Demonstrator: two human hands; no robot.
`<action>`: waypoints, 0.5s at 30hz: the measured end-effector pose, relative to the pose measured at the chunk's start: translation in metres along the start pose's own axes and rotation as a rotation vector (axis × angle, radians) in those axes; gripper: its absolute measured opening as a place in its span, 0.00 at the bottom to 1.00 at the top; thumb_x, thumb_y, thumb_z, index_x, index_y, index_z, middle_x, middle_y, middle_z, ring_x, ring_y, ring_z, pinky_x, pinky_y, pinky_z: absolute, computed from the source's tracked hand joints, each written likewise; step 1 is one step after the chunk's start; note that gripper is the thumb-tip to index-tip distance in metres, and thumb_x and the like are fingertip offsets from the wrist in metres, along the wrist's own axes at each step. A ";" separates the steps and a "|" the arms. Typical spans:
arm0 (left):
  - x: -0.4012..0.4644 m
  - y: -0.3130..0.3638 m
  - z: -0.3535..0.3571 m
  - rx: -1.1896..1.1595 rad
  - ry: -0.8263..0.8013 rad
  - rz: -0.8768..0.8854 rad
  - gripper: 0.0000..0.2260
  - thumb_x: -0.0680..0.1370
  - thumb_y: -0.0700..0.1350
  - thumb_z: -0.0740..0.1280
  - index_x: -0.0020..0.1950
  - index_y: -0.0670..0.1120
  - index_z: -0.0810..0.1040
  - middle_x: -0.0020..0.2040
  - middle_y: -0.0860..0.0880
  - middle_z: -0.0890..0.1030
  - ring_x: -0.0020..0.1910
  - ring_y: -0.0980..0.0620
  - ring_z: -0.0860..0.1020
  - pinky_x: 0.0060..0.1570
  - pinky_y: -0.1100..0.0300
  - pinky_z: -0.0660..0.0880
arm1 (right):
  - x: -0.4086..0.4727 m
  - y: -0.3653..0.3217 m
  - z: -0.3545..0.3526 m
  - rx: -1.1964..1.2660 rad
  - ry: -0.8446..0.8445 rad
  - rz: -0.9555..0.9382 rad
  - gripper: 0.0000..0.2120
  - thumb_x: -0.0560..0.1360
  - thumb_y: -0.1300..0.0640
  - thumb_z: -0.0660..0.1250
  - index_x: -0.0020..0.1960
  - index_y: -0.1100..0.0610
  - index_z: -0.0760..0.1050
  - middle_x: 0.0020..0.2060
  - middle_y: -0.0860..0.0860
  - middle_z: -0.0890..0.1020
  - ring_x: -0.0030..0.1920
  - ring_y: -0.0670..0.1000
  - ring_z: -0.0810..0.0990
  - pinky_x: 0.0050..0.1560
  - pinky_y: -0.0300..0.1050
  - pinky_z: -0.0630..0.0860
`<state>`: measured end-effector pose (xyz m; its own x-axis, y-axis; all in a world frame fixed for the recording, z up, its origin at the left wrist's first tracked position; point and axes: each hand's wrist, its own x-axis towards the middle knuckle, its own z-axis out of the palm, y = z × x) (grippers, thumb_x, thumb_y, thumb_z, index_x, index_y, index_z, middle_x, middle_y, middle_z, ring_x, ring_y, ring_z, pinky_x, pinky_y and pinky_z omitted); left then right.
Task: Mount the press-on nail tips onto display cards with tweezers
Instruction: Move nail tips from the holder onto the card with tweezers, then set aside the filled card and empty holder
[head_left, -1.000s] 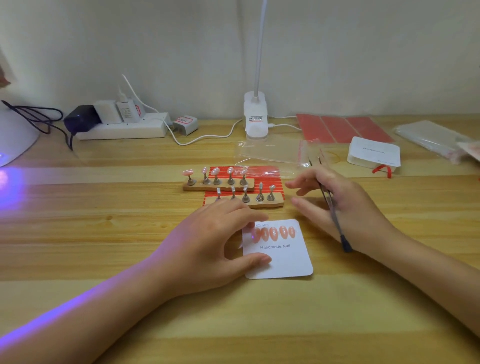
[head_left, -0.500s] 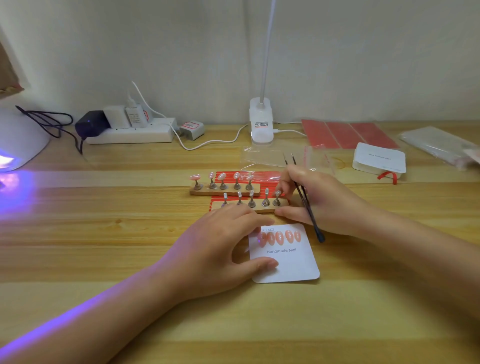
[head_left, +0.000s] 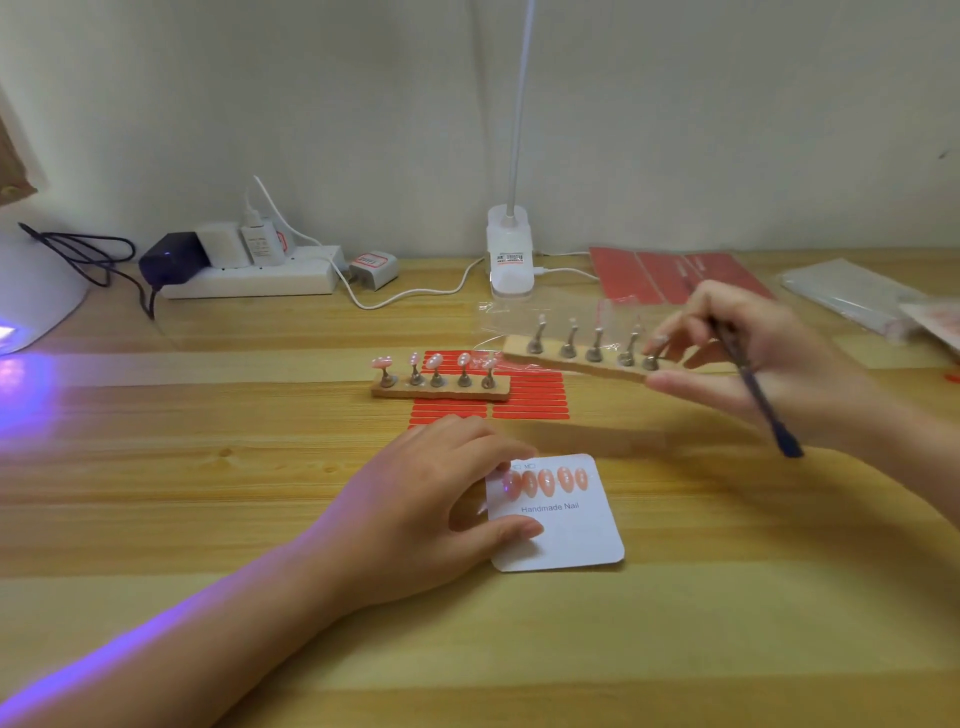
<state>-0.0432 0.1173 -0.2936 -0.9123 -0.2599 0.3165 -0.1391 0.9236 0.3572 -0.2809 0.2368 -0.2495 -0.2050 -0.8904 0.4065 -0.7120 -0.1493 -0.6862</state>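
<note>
A white display card (head_left: 563, 535) printed "Handmade Nail" lies on the table with several pink nail tips (head_left: 546, 481) stuck in a row along its top. My left hand (head_left: 426, 499) rests on the card's left edge, fingertips and thumb pressing it down. My right hand (head_left: 753, 358) pinches one end of a wooden holder strip (head_left: 576, 361) with bare metal stands, lifted above the table, and also holds dark tweezers (head_left: 753, 384) across the palm. A second wooden strip (head_left: 441, 387) still carries pink nail tips on its stands.
A sheet of red adhesive tabs (head_left: 530, 400) lies under the strips. Behind are a clear bag (head_left: 519, 322), a white lamp base (head_left: 510, 260), a power strip (head_left: 249, 278) with plugs and cables, red sheets (head_left: 639, 278), plastic packets (head_left: 852, 296) at right, and a UV lamp (head_left: 31, 296) at far left.
My right hand took hold of the nearer wooden strip with bare stands and lifted it up and to the right off the red sheet. My left hand stayed on the card.
</note>
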 end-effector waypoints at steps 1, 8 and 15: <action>0.000 0.000 0.000 -0.002 0.000 -0.001 0.23 0.73 0.61 0.60 0.61 0.49 0.75 0.51 0.56 0.77 0.50 0.59 0.72 0.49 0.59 0.68 | -0.005 0.003 -0.010 -0.023 0.023 0.009 0.16 0.64 0.53 0.70 0.36 0.54 0.62 0.41 0.57 0.80 0.42 0.39 0.79 0.46 0.35 0.75; 0.000 0.001 0.001 -0.022 -0.011 -0.021 0.24 0.73 0.62 0.59 0.63 0.52 0.74 0.53 0.58 0.76 0.53 0.60 0.72 0.52 0.59 0.71 | -0.043 0.043 -0.054 -0.159 0.088 0.165 0.14 0.61 0.44 0.70 0.36 0.45 0.65 0.40 0.52 0.81 0.43 0.41 0.80 0.47 0.31 0.74; 0.001 0.001 0.002 -0.011 -0.001 -0.006 0.22 0.74 0.61 0.59 0.62 0.52 0.74 0.53 0.60 0.76 0.53 0.62 0.72 0.51 0.59 0.71 | -0.065 0.062 -0.060 -0.214 0.120 0.278 0.18 0.59 0.41 0.72 0.34 0.47 0.64 0.39 0.52 0.80 0.40 0.42 0.79 0.46 0.39 0.74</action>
<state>-0.0446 0.1185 -0.2946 -0.9117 -0.2654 0.3135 -0.1407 0.9188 0.3688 -0.3515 0.3112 -0.2822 -0.4782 -0.8258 0.2989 -0.7400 0.1955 -0.6436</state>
